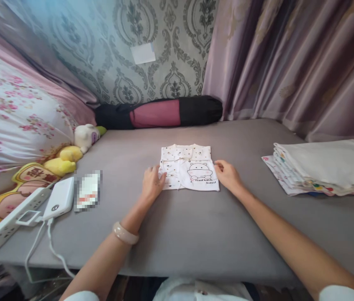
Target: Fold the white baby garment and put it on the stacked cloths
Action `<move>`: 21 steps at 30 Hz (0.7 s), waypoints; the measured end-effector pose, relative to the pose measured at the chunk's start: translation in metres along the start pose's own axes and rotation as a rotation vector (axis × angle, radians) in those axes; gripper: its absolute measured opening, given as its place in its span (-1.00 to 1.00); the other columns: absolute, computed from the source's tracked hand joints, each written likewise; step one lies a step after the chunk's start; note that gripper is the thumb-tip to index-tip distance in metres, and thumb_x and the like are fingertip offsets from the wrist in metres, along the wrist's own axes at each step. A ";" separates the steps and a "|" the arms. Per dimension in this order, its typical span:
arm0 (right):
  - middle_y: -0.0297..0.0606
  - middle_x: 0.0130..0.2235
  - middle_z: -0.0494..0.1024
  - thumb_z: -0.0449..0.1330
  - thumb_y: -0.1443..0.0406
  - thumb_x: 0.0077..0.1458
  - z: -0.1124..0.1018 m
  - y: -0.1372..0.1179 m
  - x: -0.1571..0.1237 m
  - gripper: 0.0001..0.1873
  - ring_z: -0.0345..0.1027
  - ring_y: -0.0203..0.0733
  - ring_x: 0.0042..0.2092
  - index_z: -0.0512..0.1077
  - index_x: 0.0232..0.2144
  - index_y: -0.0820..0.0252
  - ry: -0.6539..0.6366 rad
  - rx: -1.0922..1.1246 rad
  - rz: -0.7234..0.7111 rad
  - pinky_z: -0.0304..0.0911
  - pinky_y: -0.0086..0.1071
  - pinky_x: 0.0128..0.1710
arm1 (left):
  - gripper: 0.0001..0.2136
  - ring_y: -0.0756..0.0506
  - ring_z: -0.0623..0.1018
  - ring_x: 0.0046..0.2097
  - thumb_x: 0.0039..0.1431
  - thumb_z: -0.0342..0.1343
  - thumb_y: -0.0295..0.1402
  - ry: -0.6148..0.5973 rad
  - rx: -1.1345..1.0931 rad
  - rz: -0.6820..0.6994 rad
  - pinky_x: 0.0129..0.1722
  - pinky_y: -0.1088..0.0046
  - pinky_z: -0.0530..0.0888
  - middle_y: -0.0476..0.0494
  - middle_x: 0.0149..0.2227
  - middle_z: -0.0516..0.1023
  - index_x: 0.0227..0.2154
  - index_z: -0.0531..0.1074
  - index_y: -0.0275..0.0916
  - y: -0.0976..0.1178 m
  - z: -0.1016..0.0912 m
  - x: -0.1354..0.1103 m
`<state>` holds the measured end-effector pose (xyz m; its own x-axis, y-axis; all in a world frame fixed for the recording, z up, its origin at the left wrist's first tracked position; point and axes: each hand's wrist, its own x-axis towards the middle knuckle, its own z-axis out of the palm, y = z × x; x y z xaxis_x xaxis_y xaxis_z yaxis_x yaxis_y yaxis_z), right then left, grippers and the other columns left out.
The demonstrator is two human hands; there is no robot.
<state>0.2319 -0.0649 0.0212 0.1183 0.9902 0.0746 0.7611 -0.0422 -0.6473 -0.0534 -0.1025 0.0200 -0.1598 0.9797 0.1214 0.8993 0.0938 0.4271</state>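
Note:
A small white folded garment (189, 171) with a cartoon animal print lies in the middle of the grey mattress (196, 234). My left hand (152, 184) rests on its left edge, with the fingers curled over the fabric. Touching the right edge is my right hand (227, 174), its fingers bent on the cloth. A pale bangle (125, 234) sits on my left wrist.
A stack of folded cloths (324, 167) lies at the right. A white power bank (60, 199), a power strip (4, 228) with cable and soft toys (60, 161) sit at the left. A black and red roll bag (161, 113) lies along the wall. Curtains (290, 62) hang behind.

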 end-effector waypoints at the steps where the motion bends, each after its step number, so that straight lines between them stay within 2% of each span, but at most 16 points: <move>1: -0.16 -0.15 0.54 0.09 0.35 0.22 -0.004 0.005 0.001 -0.74 0.43 -0.17 -0.13 0.46 -0.08 0.29 0.005 0.006 0.047 0.26 -0.39 -0.11 | -0.58 -0.11 0.42 0.00 0.24 -0.01 -0.22 -0.025 -0.050 -0.086 0.08 0.38 0.32 -0.23 -0.08 0.45 0.09 0.33 -0.33 -0.004 -0.005 0.000; 3: -0.20 -0.21 0.56 0.12 0.32 0.22 -0.008 0.015 0.003 -0.79 0.45 -0.20 -0.19 0.47 -0.14 0.28 -0.031 0.037 0.120 0.25 -0.41 -0.18 | -0.61 -0.06 0.46 -0.09 0.22 0.01 -0.23 -0.097 -0.128 -0.226 0.00 0.45 0.34 -0.17 -0.18 0.49 0.05 0.35 -0.32 -0.007 -0.014 -0.001; 5: -0.24 -0.25 0.56 0.13 0.30 0.22 -0.009 0.020 0.001 -0.81 0.45 -0.23 -0.26 0.47 -0.18 0.27 -0.078 0.076 0.156 0.24 -0.42 -0.25 | -0.62 -0.04 0.47 -0.12 0.20 0.05 -0.22 -0.146 -0.170 -0.294 -0.06 0.50 0.34 -0.14 -0.20 0.51 0.02 0.37 -0.31 -0.007 -0.022 -0.003; 9: -0.28 -0.33 0.56 0.14 0.29 0.19 -0.008 0.013 -0.011 -0.84 0.43 -0.23 -0.27 0.48 -0.23 0.24 -0.086 0.064 0.146 0.19 -0.43 -0.28 | -0.59 0.01 0.47 -0.26 0.14 0.10 -0.18 -0.235 -0.259 -0.337 -0.27 0.58 0.31 -0.14 -0.20 0.52 -0.02 0.38 -0.32 -0.002 -0.030 -0.009; 12: -0.30 -0.41 0.53 0.14 0.26 0.19 -0.011 0.001 -0.023 -0.83 0.40 -0.24 -0.34 0.47 -0.26 0.23 -0.121 0.009 0.144 0.15 -0.42 -0.33 | -0.55 0.05 0.45 -0.37 0.11 0.13 -0.17 -0.336 -0.362 -0.338 -0.38 0.61 0.29 -0.14 -0.30 0.52 -0.01 0.34 -0.35 0.002 -0.032 -0.012; 15: -0.29 -0.41 0.52 0.15 0.19 0.19 -0.013 -0.001 -0.031 -0.79 0.36 -0.26 -0.39 0.42 -0.22 0.23 -0.174 0.017 0.162 0.13 -0.43 -0.38 | -0.48 0.10 0.37 -0.49 0.11 0.13 -0.20 -0.423 -0.548 -0.378 -0.47 0.63 0.26 -0.08 -0.40 0.50 0.07 0.24 -0.38 0.006 -0.034 -0.016; 18: -0.31 -0.39 0.51 0.16 0.17 0.19 -0.011 0.004 -0.036 -0.71 0.31 -0.30 -0.46 0.35 -0.11 0.21 -0.190 0.101 0.196 0.11 -0.46 -0.46 | -0.47 0.14 0.31 -0.54 0.14 0.12 -0.22 -0.379 -0.638 -0.454 -0.53 0.64 0.22 -0.03 -0.42 0.45 0.13 0.20 -0.35 0.009 -0.037 -0.019; 21: -0.41 -0.45 0.43 0.14 0.21 0.20 -0.010 0.008 -0.040 -0.67 0.21 -0.36 -0.57 0.27 0.00 0.16 -0.213 0.242 0.223 0.03 -0.50 -0.58 | -0.50 0.14 0.31 -0.53 0.16 0.09 -0.24 -0.322 -0.664 -0.492 -0.55 0.64 0.23 0.00 -0.43 0.39 0.14 0.22 -0.31 0.009 -0.039 -0.021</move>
<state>0.2400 -0.1065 0.0206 0.1093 0.9667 -0.2314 0.5562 -0.2524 -0.7918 -0.0578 -0.1289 0.0557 -0.2542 0.8672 -0.4282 0.3209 0.4933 0.8085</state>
